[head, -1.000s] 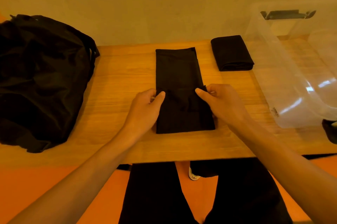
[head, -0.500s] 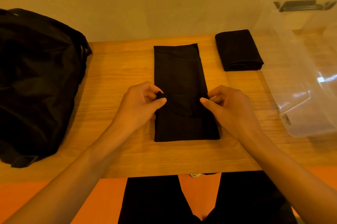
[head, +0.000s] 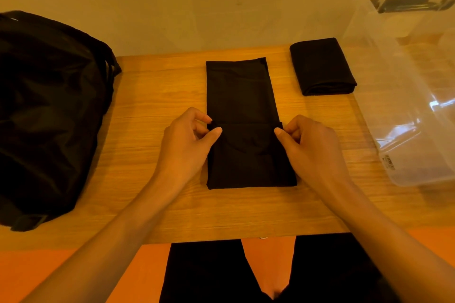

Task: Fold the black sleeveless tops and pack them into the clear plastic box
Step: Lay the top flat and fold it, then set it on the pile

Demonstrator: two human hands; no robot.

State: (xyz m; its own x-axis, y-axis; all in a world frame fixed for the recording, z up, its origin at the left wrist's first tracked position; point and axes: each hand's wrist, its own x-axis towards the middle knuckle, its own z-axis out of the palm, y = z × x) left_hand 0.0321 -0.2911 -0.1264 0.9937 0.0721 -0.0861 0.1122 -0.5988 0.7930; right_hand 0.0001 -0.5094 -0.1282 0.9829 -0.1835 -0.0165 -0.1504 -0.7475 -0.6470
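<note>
Two curled hands, left hand and right hand, each grip pinching a side edge of the black top. Soft matte strip, flat on the table, well left of the clear plastic box.

Wooden table, grain running side to side. Bears a black top folded to a long narrow strip, lying flat at the middle. Beyond that strip's right side, apart from it, a smaller folded top. Farther right of the strip, a clear box. Well left of the strip, a bulky black bag.
</note>
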